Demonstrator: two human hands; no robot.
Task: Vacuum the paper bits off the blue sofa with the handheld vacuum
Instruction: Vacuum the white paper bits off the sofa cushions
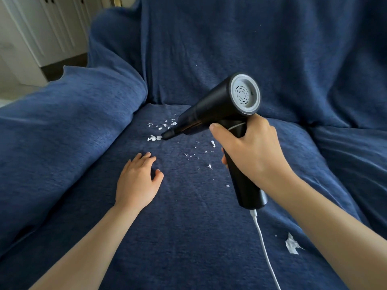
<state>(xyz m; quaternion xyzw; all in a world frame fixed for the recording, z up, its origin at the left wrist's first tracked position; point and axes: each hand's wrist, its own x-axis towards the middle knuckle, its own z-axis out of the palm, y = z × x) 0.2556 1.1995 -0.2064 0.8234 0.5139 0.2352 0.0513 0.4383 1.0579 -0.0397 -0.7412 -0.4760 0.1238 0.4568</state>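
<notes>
Many paper bits (154,138) between both hands; nozzle touching.

No legible text, label, brand, number or sign appears anywhere in the view. The grey end cap of the vacuum (245,94), at about 1 o'clock from the centre, carries only rings of vent slots and no lettering.
</notes>
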